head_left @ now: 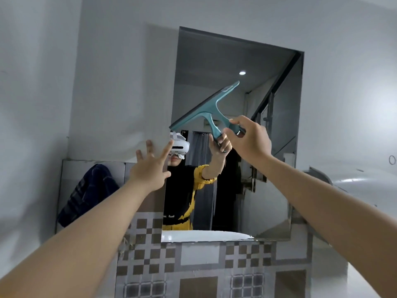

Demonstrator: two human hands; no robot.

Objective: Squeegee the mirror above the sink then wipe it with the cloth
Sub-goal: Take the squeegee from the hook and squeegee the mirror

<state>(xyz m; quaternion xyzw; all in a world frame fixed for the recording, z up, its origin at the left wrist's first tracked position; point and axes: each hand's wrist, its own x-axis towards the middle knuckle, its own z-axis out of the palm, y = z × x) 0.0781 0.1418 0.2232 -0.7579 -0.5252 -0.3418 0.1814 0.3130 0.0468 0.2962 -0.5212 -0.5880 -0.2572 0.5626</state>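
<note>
A frameless mirror [268,190] hangs on the wall straight ahead, reflecting a person in a headset. My right hand [250,139] grips the handle of a teal squeegee [206,108], whose blade lies slanted against the glass in the upper left half. Fingers spread, my left hand [150,168] is raised at the mirror's left edge and holds nothing. A dark blue checked cloth [88,194] hangs on the wall to the left of the mirror.
Patterned grey and brown tiles [199,261] cover the wall below the mirror. White painted wall [120,82] surrounds the mirror above and on both sides. A rounded white surface [365,181] shows at the right.
</note>
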